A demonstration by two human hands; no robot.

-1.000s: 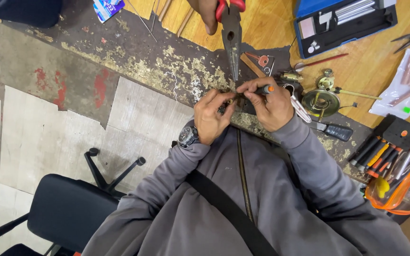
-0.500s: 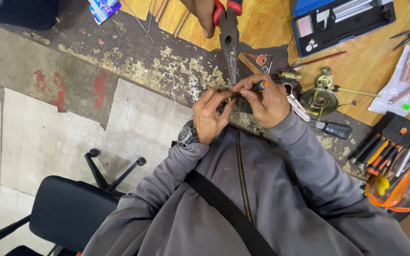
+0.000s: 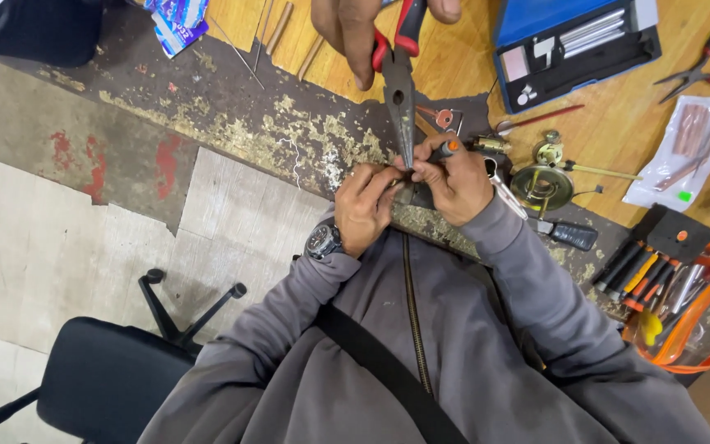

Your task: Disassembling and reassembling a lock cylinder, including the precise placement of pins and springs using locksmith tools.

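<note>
My left hand (image 3: 361, 205), with a watch at the wrist, pinches a small metal part (image 3: 394, 176) at the edge of the worn workbench (image 3: 232, 123). My right hand (image 3: 456, 179) sits right beside it, fingers closed around a thin dark tool with an orange tip (image 3: 447, 148). Both hands meet over the part. From the top edge another person's hand (image 3: 355, 33) holds red-handled long-nose pliers (image 3: 400, 90). The pliers' tips point down and reach the part between my fingers. What the part is stays hidden by my fingers.
A blue tool case (image 3: 573, 45) lies open at the back. Black pliers (image 3: 700, 70), a clear plastic bag (image 3: 684, 152), a round brass fitting (image 3: 541, 185) and an orange pouch of screwdrivers (image 3: 667, 288) lie at the right. A black office chair (image 3: 100, 378) stands lower left.
My hands have stayed together over the part, shifting only slightly. The other person's pliers remain pointed at the same spot.
</note>
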